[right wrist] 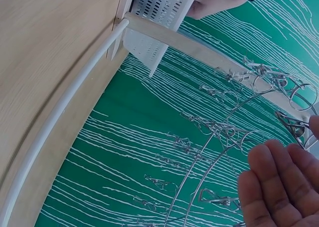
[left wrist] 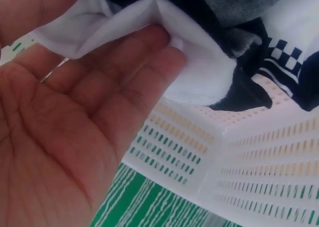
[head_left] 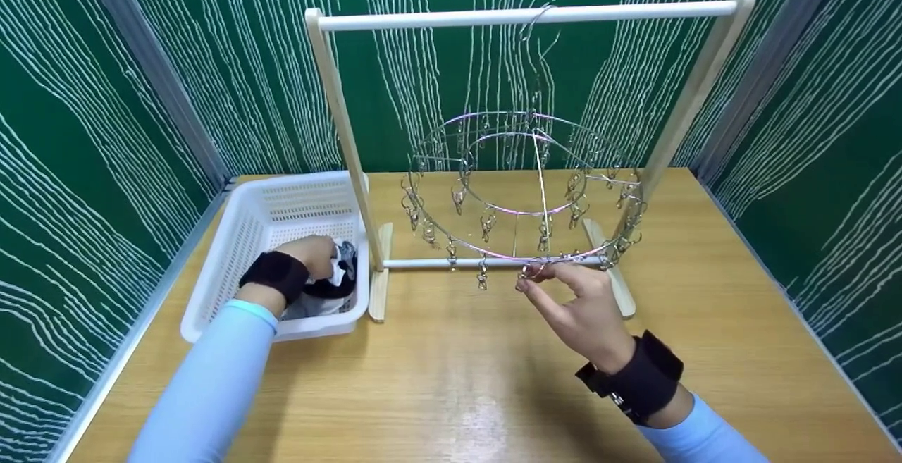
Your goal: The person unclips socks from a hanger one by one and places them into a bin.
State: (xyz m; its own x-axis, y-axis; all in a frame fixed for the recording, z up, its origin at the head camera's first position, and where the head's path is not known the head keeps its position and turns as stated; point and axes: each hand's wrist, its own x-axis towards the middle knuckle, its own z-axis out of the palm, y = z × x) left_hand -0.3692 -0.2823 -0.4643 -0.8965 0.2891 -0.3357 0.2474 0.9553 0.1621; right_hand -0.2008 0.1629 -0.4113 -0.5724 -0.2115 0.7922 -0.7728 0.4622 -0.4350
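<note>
My left hand (head_left: 310,251) reaches into a white plastic basket (head_left: 213,266) on the left. In the left wrist view its thumb and fingers pinch a piece of white cloth that looks like a sock (left wrist: 199,77). Other dark, grey and white socks lie beside it, one with a checkered band (left wrist: 286,55). My right hand (head_left: 585,308) is at the front of a round metal clip hanger (head_left: 479,251). Its thumb and index finger pinch one wire clip (right wrist: 296,126) on the outer ring, while the other fingers extend alongside.
The clip hanger hangs by a hook from the white bar (head_left: 437,17) of a wooden stand (head_left: 338,96). Several metal clips dangle from its two rings. The stand's left foot (head_left: 378,294) is close to the basket. Green, white-streaked panels (head_left: 810,132) enclose the wooden table (head_left: 451,392).
</note>
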